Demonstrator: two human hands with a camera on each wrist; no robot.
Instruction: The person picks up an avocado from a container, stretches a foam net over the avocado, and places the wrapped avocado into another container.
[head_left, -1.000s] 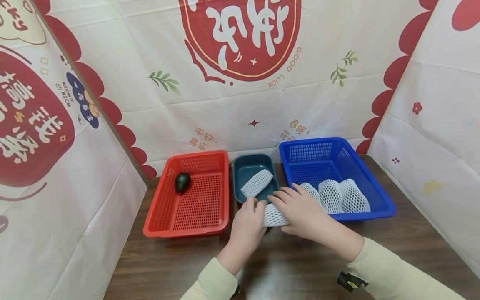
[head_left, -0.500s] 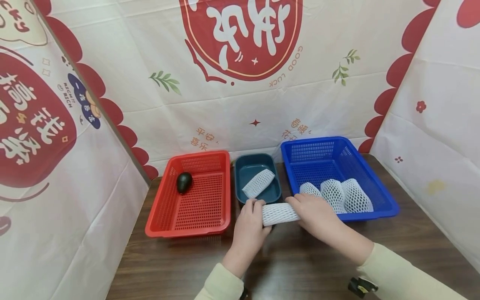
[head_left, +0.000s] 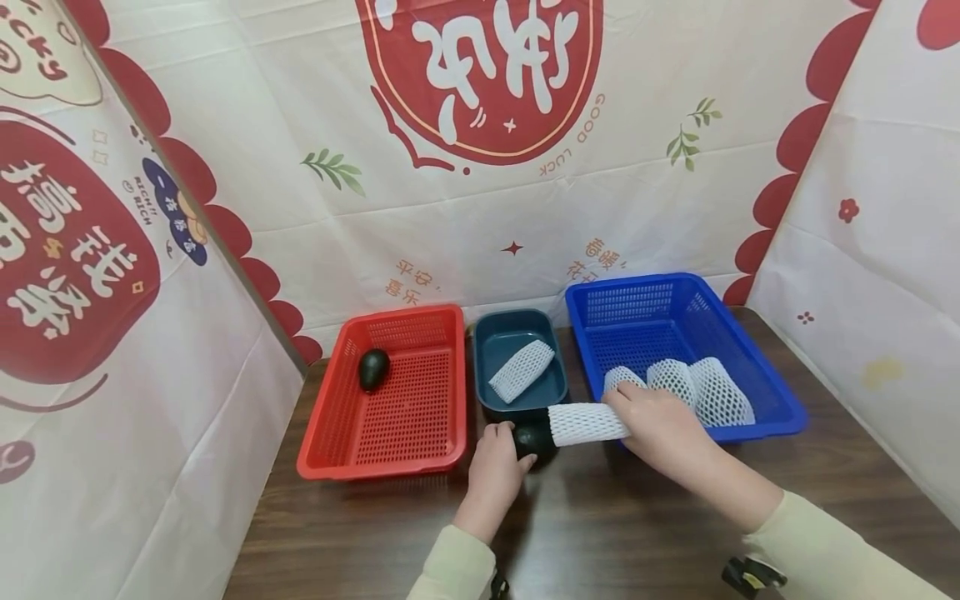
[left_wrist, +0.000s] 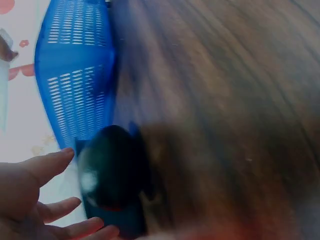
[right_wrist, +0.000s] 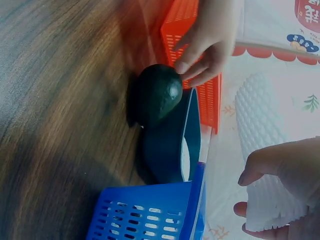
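Note:
A dark green avocado is at the table's front middle, just before the teal bin. At its left end is my left hand; in the left wrist view, the thumb and fingers are spread around its near side without curling round it. My right hand pinches one end of a white foam net sleeve, which stretches leftward until its other end is beside the avocado in the head view. The right wrist view shows this sleeve hanging hollow from the thumb and fingers.
A red basket on the left holds another avocado. Inside the teal bin lies a second foam net sleeve. The blue basket on the right holds several net-wrapped items. Printed cloth walls enclose the table.
The right hand has drawn the foam net sleeve rightward off the avocado, which is now bare. The left hand has stayed at the avocado's left, its fingers loosening from it.

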